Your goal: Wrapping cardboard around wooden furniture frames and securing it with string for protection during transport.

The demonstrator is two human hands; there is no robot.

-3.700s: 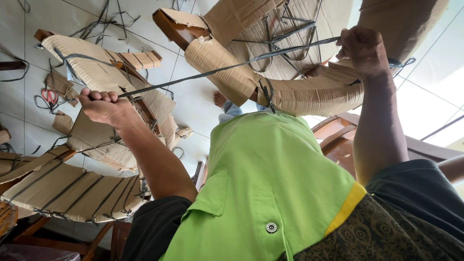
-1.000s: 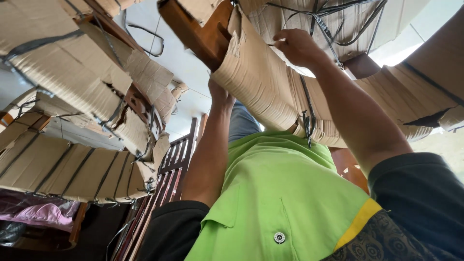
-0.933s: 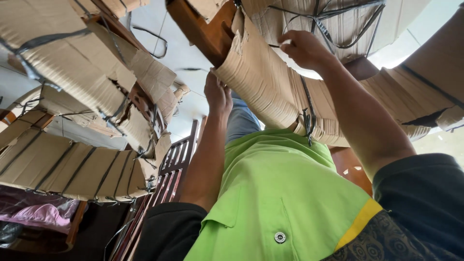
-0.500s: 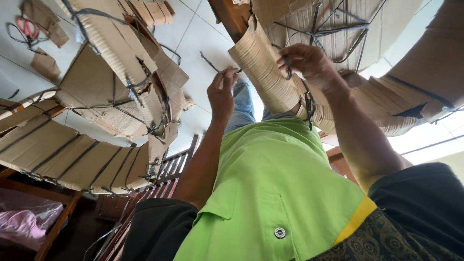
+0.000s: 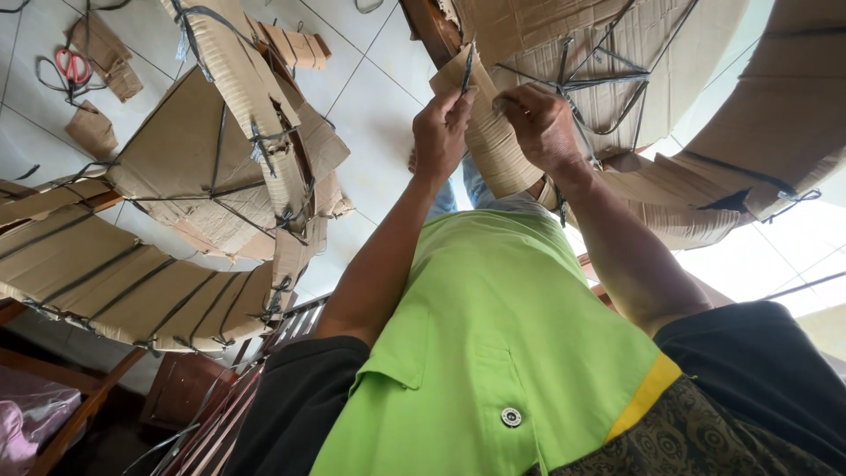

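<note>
Left hand (image 5: 443, 130): at 12 o'clock, fingers pinched shut on a dark strap (image 5: 466, 70) running up the edge of a cardboard wrap (image 5: 493, 145).
Right hand (image 5: 542, 128): just beside the left, toward 1 o'clock, fingers closed against the same cardboard wrap; exact grip on a strap not clear.
Hands: close together, not touching, both raised on bare forearms.
Cardboard wrap: curved around a wooden piece (image 5: 429, 26), at 12 o'clock, bound with dark straps.
Shirt (image 5: 493, 335): lime green, with 1 button (image 5: 511, 417), filling 6 o'clock.
Other bundles (image 5: 167, 264): strapped cardboard at 9 to 10 o'clock, well apart from the hands.
Scissors (image 5: 70, 63): red-handled, on the pale tiled floor (image 5: 370, 106) at 10 o'clock, far from both hands.
Scraps (image 5: 92, 132): cardboard bits just beside the scissors.
</note>
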